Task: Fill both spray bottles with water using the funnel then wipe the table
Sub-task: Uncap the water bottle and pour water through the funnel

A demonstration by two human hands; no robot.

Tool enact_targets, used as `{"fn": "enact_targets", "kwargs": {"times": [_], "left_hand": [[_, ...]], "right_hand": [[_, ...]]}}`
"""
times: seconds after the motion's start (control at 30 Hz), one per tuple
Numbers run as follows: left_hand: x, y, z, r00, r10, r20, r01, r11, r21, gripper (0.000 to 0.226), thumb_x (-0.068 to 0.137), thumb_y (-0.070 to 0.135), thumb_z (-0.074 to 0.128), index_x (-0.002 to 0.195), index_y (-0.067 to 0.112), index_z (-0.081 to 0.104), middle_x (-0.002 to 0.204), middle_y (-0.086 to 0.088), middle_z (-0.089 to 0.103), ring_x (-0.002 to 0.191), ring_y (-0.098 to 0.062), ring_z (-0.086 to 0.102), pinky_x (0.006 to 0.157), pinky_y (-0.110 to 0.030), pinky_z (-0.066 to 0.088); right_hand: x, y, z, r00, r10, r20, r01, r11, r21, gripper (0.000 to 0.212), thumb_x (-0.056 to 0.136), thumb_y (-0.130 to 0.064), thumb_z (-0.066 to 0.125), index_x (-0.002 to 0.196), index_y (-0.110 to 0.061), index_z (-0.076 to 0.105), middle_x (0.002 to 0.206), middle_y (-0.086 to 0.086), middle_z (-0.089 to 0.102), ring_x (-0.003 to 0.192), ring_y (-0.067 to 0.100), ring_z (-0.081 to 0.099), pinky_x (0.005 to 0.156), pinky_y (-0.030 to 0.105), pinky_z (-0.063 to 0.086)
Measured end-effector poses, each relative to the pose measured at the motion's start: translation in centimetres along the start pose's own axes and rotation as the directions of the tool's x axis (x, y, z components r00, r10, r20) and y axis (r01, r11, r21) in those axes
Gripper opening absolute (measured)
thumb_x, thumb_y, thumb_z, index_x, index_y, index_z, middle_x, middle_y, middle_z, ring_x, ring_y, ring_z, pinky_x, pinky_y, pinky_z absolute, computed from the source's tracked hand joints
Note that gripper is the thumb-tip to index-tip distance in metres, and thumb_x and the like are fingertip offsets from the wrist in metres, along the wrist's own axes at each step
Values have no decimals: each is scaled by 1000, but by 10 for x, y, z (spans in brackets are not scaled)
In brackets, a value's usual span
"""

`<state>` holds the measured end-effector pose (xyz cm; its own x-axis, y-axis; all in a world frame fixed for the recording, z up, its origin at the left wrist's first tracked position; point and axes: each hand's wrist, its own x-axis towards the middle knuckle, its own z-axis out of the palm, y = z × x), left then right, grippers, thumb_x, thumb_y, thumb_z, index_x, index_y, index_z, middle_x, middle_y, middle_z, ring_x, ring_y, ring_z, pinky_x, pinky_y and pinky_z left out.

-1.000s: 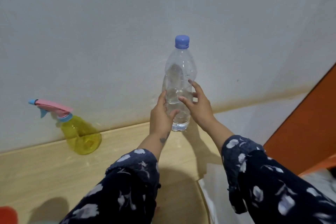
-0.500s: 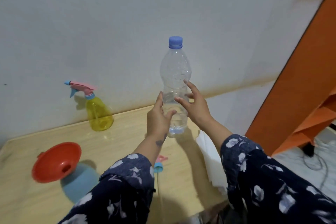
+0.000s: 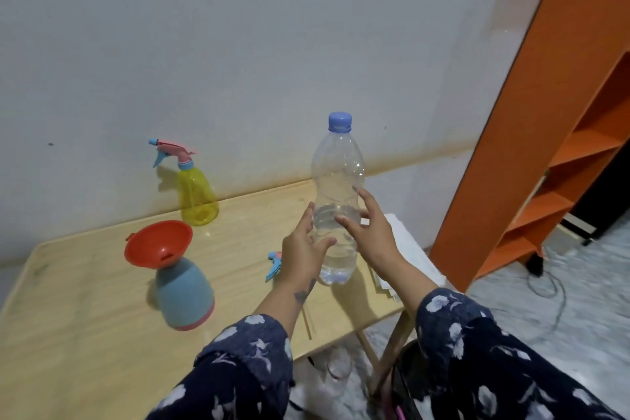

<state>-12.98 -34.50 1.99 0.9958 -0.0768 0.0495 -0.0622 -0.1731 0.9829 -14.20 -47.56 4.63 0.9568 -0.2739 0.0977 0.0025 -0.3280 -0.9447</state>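
- While both arms in dark blue flowered sleeves (image 3: 245,361) reached forward over the pale wooden table (image 3: 85,334), the left hand (image 3: 301,251) and right hand (image 3: 370,232) flanked the clear plastic water bottle with a blue cap (image 3: 337,181).
- Fingers of both hands were spread loosely around the bottle's lower half; whether they touched it I could not tell.
- The bottle stood upright near the table's right edge, water filling roughly its lower third.
- A detached pink-and-blue spray head (image 3: 274,264) lay just behind the left hand.
- Left of the hands stood the light blue spray bottle with a pink base (image 3: 185,295), the orange plastic funnel (image 3: 156,242) seated tilted in its neck.
- A white folded cloth (image 3: 409,249) lay beyond the right wrist.
- Farthest, by the wall, stood the yellow translucent spray bottle (image 3: 197,196), its pink trigger fitted.
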Motion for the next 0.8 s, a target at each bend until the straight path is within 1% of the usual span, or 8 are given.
{"fn": "enact_targets", "kwargs": {"times": [0.13, 0.23, 0.33, 0.4, 0.47, 0.53, 0.67, 0.8], "left_hand": [[-5, -4, 0, 1000, -8, 4, 8, 999, 46, 81, 82, 12, 75, 147, 36, 33, 140, -5, 53, 123, -18, 56, 101, -35, 48], [-8, 1, -1, 1000, 14, 21, -18, 979, 203, 82, 81, 38, 74, 148, 39, 26, 145, 1, 48, 126, -18, 53, 95, -32, 47], [-9, 17, -1, 996, 91, 13, -90, 939, 332, 100, 76, 59, 69, 151, 38, 7, 157, 10, 27, 138, -17, 38, 97, -33, 41], [-8, 34, 0, 982, 188, -1, -176, 920, 350, 107, 73, 63, 70, 149, 41, -2, 159, 13, 18, 142, -16, 31, 102, -39, 43], [-5, 53, 1, 962, 270, -27, -244, 904, 352, 107, 71, 67, 69, 148, 44, -3, 159, 15, 15, 143, -14, 28, 101, -41, 44], [1, 70, 4, 950, 307, -50, -270, 895, 354, 103, 72, 72, 64, 148, 43, 2, 158, 16, 17, 142, -13, 29, 98, -42, 47], [8, 86, 3, 948, 315, -43, -273, 874, 402, 95, 69, 80, 57, 146, 40, 16, 152, 19, 29, 133, -11, 42, 91, -41, 51], [10, 87, -2, 958, 288, -8, -268, 903, 336, 96, 67, 78, 62, 145, 40, 21, 151, 17, 33, 128, -14, 48, 91, -38, 51]], "right_hand": [[-13, 1, 0, 1000, 13, -18, -12, 999, 37, 63, 82, -35, 70, 133, -50, 36, 115, 1, 57, 104, 21, 64, 95, 45, 51], [-18, -9, -8, 999, 22, 25, -22, 1000, 2, 66, 83, -32, 71, 138, -40, 37, 118, -3, 55, 109, 14, 57, 97, 34, 48], [-14, -32, -23, 994, 11, 105, -3, 998, -70, 69, 80, -35, 72, 141, -25, 40, 133, -4, 48, 116, 10, 46, 95, 27, 40], [-8, -58, -34, 987, -45, 151, 64, 990, -123, 66, 78, -35, 69, 137, -19, 46, 133, -1, 51, 119, 13, 50, 94, 27, 43], [-2, -86, -44, 979, -125, 162, 155, 970, -189, 59, 81, -31, 62, 137, -16, 46, 134, 5, 53, 123, 19, 51, 94, 28, 42], [5, -113, -51, 979, -167, 120, 199, 917, -345, 64, 85, -39, 57, 143, -18, 39, 139, 6, 47, 126, 19, 47, 98, 32, 40], [16, -158, -53, 973, -230, 18, 181, 709, -682, 49, 86, -59, 51, 107, -16, 63, 99, 3, 65, 86, 20, 60, 68, 32, 46], [30, -182, -44, 974, -228, 4, 132, 549, -825, 51, 84, -60, 54, 72, -10, 58, 68, 2, 56, 66, 22, 56, 49, 27, 35]]}}
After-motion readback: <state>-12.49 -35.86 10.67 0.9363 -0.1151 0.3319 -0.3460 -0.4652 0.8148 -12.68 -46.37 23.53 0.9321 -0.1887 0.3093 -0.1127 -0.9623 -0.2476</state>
